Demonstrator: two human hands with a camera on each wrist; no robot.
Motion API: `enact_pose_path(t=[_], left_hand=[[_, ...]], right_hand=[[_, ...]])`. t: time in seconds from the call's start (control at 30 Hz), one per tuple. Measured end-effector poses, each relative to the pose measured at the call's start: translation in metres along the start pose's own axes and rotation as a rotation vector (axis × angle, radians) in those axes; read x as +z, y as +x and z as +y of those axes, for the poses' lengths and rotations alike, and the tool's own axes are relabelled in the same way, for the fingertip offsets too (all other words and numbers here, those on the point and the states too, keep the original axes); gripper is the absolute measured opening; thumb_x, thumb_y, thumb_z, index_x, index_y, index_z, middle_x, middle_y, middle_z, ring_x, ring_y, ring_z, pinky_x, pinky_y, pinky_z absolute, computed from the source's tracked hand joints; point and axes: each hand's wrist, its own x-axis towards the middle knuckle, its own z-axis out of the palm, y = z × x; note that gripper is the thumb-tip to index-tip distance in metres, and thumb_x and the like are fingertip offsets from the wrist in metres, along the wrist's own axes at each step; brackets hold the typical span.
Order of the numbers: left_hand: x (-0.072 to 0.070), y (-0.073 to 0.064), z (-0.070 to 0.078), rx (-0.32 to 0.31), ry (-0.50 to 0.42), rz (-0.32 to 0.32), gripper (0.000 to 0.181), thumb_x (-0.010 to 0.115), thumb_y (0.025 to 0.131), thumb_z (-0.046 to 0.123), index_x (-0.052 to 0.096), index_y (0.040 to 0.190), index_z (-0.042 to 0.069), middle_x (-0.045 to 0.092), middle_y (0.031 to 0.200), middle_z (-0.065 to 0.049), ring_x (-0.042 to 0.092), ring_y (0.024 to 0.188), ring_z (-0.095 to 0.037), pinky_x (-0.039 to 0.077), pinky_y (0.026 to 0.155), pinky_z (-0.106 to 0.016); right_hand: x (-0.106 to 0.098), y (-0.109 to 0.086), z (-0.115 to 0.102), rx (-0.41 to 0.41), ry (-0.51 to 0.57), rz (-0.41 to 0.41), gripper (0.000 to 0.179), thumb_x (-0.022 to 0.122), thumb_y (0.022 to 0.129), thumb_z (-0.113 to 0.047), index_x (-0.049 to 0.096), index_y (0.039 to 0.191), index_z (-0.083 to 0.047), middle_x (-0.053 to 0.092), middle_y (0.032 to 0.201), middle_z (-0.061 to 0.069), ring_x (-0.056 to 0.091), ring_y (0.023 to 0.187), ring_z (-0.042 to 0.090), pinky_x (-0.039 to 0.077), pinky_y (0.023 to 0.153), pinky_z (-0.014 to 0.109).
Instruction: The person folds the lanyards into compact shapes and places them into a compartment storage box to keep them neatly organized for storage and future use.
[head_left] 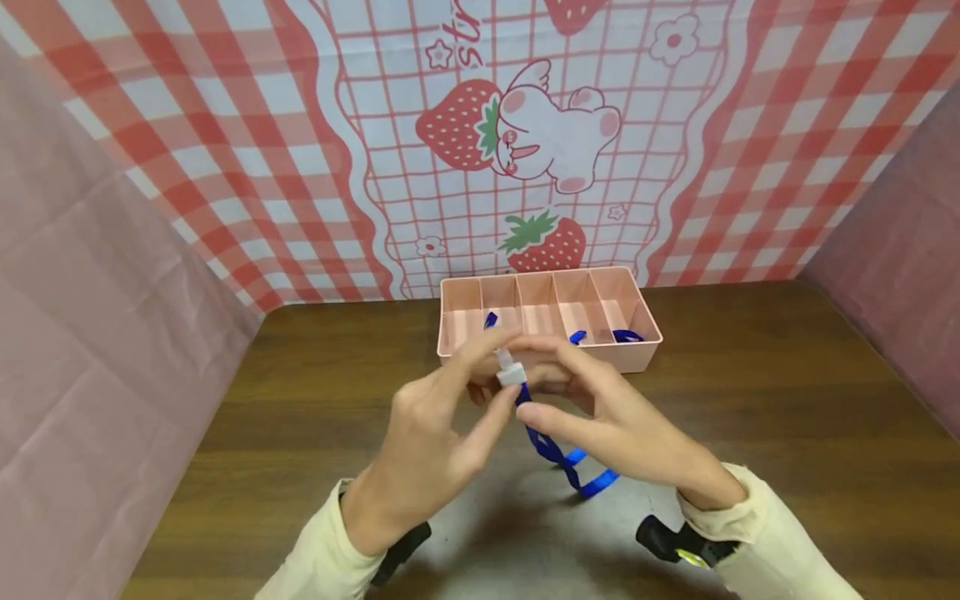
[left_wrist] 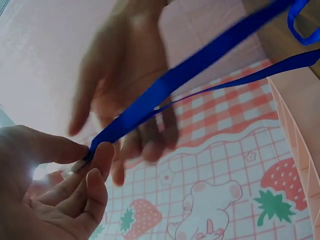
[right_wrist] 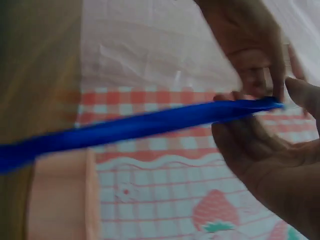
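A blue lanyard (head_left: 551, 452) hangs from a white plastic clip (head_left: 512, 375) above the table, its lower end looping down toward the near side. My left hand (head_left: 420, 446) pinches the clip end between thumb and fingers, which the left wrist view also shows. Close beside it is my right hand (head_left: 637, 425), its thumb and fingers apart. In the right wrist view the blue strap (right_wrist: 150, 125) runs past the fingers of the right hand (right_wrist: 280, 165), without a visible grip. The fingers partly hide the clip.
Behind the hands, a pink box (head_left: 648, 357) with several compartments stands at the table's back edge. Blue pieces (head_left: 628, 336) show in some compartments. A strawberry-print cloth (head_left: 555, 150) hangs behind the brown table (head_left: 300, 400); pink cloth (head_left: 97, 333) covers the sides.
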Motion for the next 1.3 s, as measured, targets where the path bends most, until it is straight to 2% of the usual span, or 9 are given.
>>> enact_pose_path(t=[0.13,0.23,0.33,0.43,0.5,0.6,0.7,0.93,1.3], left_hand=[[-0.009,0.005,0.001,0.026,0.004,0.118,0.037,0.070,0.088,-0.001,0.061,0.124,-0.003,0.069,0.086,-0.006,0.061,0.069,-0.011,0.052,0.063,-0.021],[-0.015,0.008,0.002,0.039,-0.005,0.171,0.021,0.068,0.088,-0.001,0.064,0.109,-0.004,0.070,0.089,-0.008,0.062,0.069,-0.012,0.052,0.063,-0.023],[-0.020,0.009,0.000,0.009,-0.062,0.174,0.014,0.068,0.086,-0.004,0.059,0.097,-0.005,0.068,0.087,-0.009,0.061,0.070,-0.013,0.052,0.064,-0.023],[-0.022,0.007,-0.003,-0.052,-0.164,0.130,0.017,0.067,0.083,-0.008,0.054,0.092,-0.004,0.064,0.085,-0.008,0.058,0.071,-0.013,0.050,0.063,-0.023],[-0.025,0.006,-0.004,-0.104,-0.242,0.069,0.020,0.066,0.083,-0.010,0.053,0.096,-0.003,0.062,0.089,-0.008,0.058,0.073,-0.014,0.050,0.062,-0.024],[-0.030,0.007,-0.005,-0.163,-0.273,-0.038,0.022,0.066,0.086,-0.007,0.057,0.105,-0.001,0.063,0.096,-0.006,0.058,0.077,-0.015,0.049,0.064,-0.025],[-0.035,0.008,-0.005,-0.171,-0.221,-0.132,0.022,0.067,0.088,-0.002,0.065,0.109,0.004,0.066,0.103,-0.003,0.057,0.082,-0.012,0.048,0.067,-0.024],[-0.041,0.006,-0.009,-0.148,-0.086,-0.281,0.021,0.065,0.089,0.004,0.072,0.108,0.009,0.062,0.093,0.005,0.052,0.078,-0.005,0.043,0.065,-0.019],[-0.040,0.002,-0.016,-0.155,-0.060,-0.331,0.006,0.067,0.089,0.006,0.070,0.092,0.009,0.062,0.084,0.007,0.053,0.074,-0.004,0.044,0.064,-0.018]], right_hand=[[0.002,0.004,0.010,-0.009,0.144,-0.076,0.023,0.050,0.101,0.003,0.062,0.117,-0.008,0.070,0.089,0.008,0.069,0.081,0.027,0.057,0.071,0.037],[0.002,0.003,0.010,-0.006,0.178,-0.081,0.021,0.046,0.103,0.003,0.064,0.105,-0.009,0.065,0.075,0.006,0.065,0.063,0.026,0.055,0.057,0.037],[0.002,0.001,0.007,-0.001,0.168,-0.054,0.023,0.045,0.103,0.004,0.064,0.102,-0.010,0.060,0.069,0.003,0.059,0.050,0.020,0.050,0.045,0.034],[0.002,0.000,0.005,-0.037,0.119,-0.016,0.024,0.047,0.101,0.007,0.064,0.101,-0.010,0.057,0.065,0.001,0.051,0.043,0.015,0.043,0.037,0.027],[0.002,-0.001,0.004,-0.059,0.074,0.010,0.025,0.049,0.099,0.009,0.065,0.100,-0.011,0.055,0.064,-0.001,0.047,0.042,0.012,0.039,0.036,0.024],[0.001,-0.002,0.003,-0.068,0.018,0.035,0.026,0.052,0.098,0.009,0.065,0.099,-0.013,0.054,0.064,-0.003,0.045,0.045,0.010,0.037,0.037,0.022],[0.001,-0.003,0.002,-0.058,-0.028,0.041,0.026,0.054,0.098,0.008,0.065,0.099,-0.015,0.053,0.064,-0.005,0.048,0.049,0.010,0.038,0.040,0.023],[-0.001,-0.003,0.000,-0.044,-0.165,0.060,0.025,0.065,0.094,0.002,0.068,0.101,-0.022,0.052,0.069,-0.012,0.045,0.055,0.006,0.036,0.045,0.022],[-0.005,-0.004,0.006,-0.056,-0.303,0.018,0.022,0.066,0.095,-0.006,0.064,0.095,-0.027,0.045,0.067,-0.023,0.042,0.052,-0.002,0.034,0.045,0.015]])
